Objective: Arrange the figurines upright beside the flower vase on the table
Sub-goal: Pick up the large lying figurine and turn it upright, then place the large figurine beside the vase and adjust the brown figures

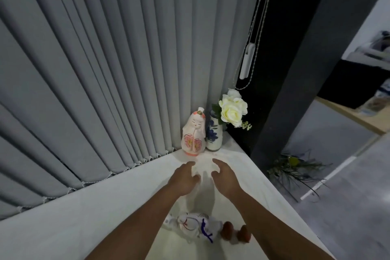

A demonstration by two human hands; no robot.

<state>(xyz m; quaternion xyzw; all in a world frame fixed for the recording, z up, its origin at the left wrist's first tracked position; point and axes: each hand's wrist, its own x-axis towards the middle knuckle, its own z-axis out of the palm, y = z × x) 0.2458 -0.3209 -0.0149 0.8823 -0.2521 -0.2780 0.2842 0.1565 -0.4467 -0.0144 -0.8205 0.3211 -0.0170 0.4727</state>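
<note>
A white and pink doll figurine (193,133) stands upright in the far corner of the white table (84,217), touching the left side of the blue-flowered vase (214,135) with white roses (232,111). My left hand (184,177) and my right hand (224,175) hover side by side just in front of it, both empty with fingers apart. A second white figurine with blue and red markings (198,227) lies on its side near me, between my forearms. Two small brown rounded pieces (234,231) lie right of it, partly behind my right forearm.
Grey vertical blinds (95,80) run along the table's back edge, with a cord and white weight (248,61) hanging near the vase. A dark pillar (295,69) stands at the right. The table's right edge drops to grey floor, where dried stems (295,169) lie.
</note>
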